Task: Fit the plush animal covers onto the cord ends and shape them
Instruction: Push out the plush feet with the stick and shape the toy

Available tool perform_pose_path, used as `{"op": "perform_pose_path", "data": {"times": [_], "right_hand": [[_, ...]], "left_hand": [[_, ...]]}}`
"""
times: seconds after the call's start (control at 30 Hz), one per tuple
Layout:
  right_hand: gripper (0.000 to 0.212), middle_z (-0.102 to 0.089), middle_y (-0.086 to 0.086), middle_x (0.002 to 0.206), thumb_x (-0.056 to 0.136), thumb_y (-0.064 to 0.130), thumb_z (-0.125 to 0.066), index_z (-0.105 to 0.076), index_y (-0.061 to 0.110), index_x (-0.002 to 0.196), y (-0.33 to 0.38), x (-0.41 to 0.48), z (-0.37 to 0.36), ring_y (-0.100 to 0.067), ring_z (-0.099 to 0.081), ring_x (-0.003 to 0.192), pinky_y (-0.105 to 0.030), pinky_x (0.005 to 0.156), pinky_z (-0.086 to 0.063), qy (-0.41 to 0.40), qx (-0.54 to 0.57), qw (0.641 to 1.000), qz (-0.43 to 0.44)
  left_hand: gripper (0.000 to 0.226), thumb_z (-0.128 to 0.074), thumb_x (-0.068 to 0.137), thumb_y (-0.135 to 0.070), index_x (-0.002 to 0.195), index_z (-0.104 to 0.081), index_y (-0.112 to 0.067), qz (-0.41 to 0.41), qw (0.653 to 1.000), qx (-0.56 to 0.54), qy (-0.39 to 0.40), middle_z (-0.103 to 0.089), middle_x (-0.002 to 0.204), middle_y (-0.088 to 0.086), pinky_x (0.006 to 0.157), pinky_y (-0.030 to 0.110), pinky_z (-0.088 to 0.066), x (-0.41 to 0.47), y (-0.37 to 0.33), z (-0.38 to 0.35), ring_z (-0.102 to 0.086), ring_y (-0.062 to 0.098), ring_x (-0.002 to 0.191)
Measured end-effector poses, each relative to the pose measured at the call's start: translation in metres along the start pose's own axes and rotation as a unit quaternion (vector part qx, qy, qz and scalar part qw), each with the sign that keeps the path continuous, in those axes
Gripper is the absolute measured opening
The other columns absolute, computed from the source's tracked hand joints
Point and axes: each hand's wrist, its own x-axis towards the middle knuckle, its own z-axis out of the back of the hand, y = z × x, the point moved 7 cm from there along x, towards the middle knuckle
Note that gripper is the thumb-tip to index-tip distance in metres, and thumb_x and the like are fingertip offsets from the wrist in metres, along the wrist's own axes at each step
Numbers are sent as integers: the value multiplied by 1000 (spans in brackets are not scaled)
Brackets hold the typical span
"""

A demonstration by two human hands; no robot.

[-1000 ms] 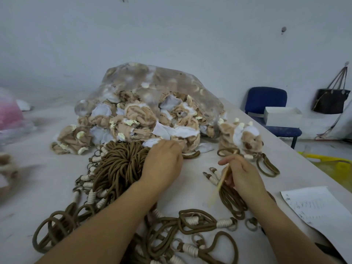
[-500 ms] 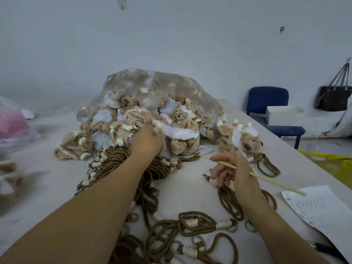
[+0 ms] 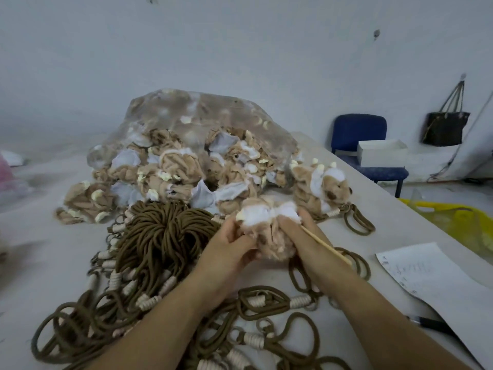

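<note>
Centrally, left hand (image 3: pixel 229 253) and right hand (image 3: pixel 306 247) clutching plush cover (image 3: pixel 269 233), cord pile (image 3: pixel 160 236) beside, bag (image 3: pixel 213 113) behind

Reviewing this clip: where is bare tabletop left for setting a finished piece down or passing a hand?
Two patches: the wide bare table left of the brown cord bundle, and a smaller one between the finished plush animal and the paper sheet. Crowded: loose cords at the near edge, spilled plush covers behind.
</note>
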Motion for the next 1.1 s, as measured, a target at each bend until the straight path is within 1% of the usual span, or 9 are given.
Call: {"op": "perform_pose_path", "data": {"times": [0.07,0.2,0.27,0.43,0.63,0.77,0.9,1.0,1.1], "right_hand": [[14,-69,17,95,83,43,-56,-56,46,97,13,-3,8,0,-66,88,-14,68,-51,-26,-46,997,48],[21,-61,5,68,84,30,-56,-48,38,102,25,-4,2,-5,-56,60,-16,53,-45,-38,-127,988,83],[24,-58,-2,74,89,19,-58,-46,34,104,29,-6,-5,-7,-51,56,-16,52,-42,-33,-183,975,118],[19,-55,12,109,90,33,-50,-50,32,110,32,-7,0,-1,-55,92,-16,73,-45,-54,-251,948,188],[46,-53,-1,124,90,-2,-46,-50,14,134,-9,12,3,-21,-44,116,-31,98,-35,17,-518,844,137],[23,-57,12,102,98,22,-42,-61,20,110,16,4,11,-14,-52,103,-19,81,-38,-73,-366,915,152],[31,-58,13,91,87,67,-42,-54,39,93,44,-10,3,-4,-57,83,-11,67,-43,-98,-218,955,175],[15,-51,10,96,87,48,-56,-50,38,96,43,-8,-6,-2,-54,81,-12,67,-45,-84,-242,951,172],[8,-52,2,92,90,25,-59,-54,20,94,42,-6,-10,-8,-54,80,-21,68,-46,-84,-266,942,185]], "left_hand": [[32,-57,91,2,121,-57,-10,24,999,-24,38,-69,97,8,74,32,-56,0,6,-3,-66,18,84],[52,-66,87,-28,132,-52,-6,59,990,-71,105,-69,107,15,78,35,-57,-5,9,-10,-66,22,95],[52,-71,85,-27,131,-55,-8,52,993,-65,81,-66,115,22,78,39,-57,-4,10,-4,-65,29,101],[32,-66,83,-2,104,-73,-25,-54,998,-16,-36,-74,106,6,75,28,-57,1,-3,18,-71,21,98],[25,-61,93,-4,99,-75,-24,-157,968,174,-93,-74,102,-2,84,27,-56,-3,-18,28,-68,12,97],[28,-49,88,10,81,-66,-11,-238,911,326,-81,-63,81,2,72,16,-44,-10,-30,19,-54,1,77],[19,-44,78,3,69,-49,-13,-303,857,417,-3,-55,76,-2,70,29,-42,-15,-33,-4,-51,14,75],[10,-47,83,-15,83,-56,-19,-265,849,457,-1,-62,88,-2,77,33,-47,-12,-24,-5,-57,13,86],[17,-55,84,-34,92,-61,-20,-235,880,412,25,-64,91,-10,80,28,-51,-12,-21,-11,-61,7,90]]}}
